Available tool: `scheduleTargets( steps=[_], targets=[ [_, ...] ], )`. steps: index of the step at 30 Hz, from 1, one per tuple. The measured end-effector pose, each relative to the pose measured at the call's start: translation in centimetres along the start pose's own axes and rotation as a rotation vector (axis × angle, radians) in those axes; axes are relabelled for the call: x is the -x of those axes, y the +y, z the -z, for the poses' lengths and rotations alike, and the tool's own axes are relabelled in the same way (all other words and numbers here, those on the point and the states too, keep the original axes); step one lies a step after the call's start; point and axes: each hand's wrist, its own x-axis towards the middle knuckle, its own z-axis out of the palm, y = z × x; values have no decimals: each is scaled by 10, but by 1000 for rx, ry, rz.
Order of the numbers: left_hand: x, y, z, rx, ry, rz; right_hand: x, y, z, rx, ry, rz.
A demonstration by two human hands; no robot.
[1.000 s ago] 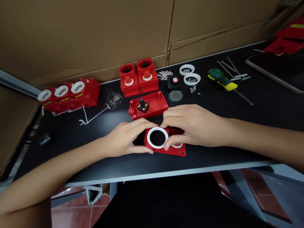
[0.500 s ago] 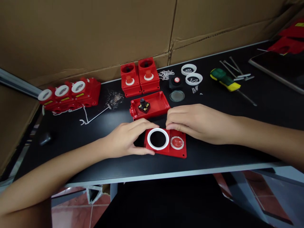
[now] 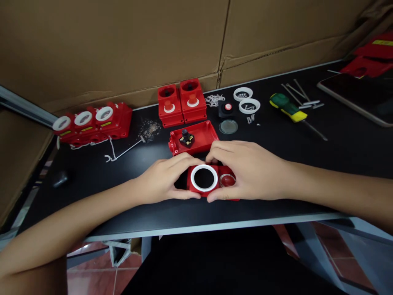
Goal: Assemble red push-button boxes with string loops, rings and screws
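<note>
A red plastic cover (image 3: 215,189) lies near the front of the black table, with a white ring (image 3: 192,178) around its round opening and a clear-rimmed red dome (image 3: 227,180) to the right. My left hand (image 3: 164,178) grips the cover's left end, thumb along the near edge and fingers on the far edge. My right hand (image 3: 248,170) spans the cover from the right, thumb at the near edge, fingers bent at the far edge, partly hiding the dome. Just behind sits an open red box (image 3: 201,137) with a black switch part (image 3: 186,138) inside.
Two red boxes (image 3: 181,107) stand behind, with more red boxes (image 3: 113,123) at the left. White rings (image 3: 249,106) holding screws, a glass disc (image 3: 228,126) and a black part with a red label (image 3: 227,107) lie behind my right hand. A green-yellow screwdriver (image 3: 288,108) rests further right.
My right hand has come down over the cover's right part, its thumb moving from the far side to the near edge. My left hand keeps its hold.
</note>
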Motion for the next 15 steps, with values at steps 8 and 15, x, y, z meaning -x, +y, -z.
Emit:
scheduleTargets(
  steps=[8, 15],
  targets=[
    [0, -3, 0, 17, 0, -16, -1, -3, -2, -50, 18, -84],
    [-1, -3, 0, -9, 14, -49, 2, 8, 5, -151, 22, 18]
  ],
)
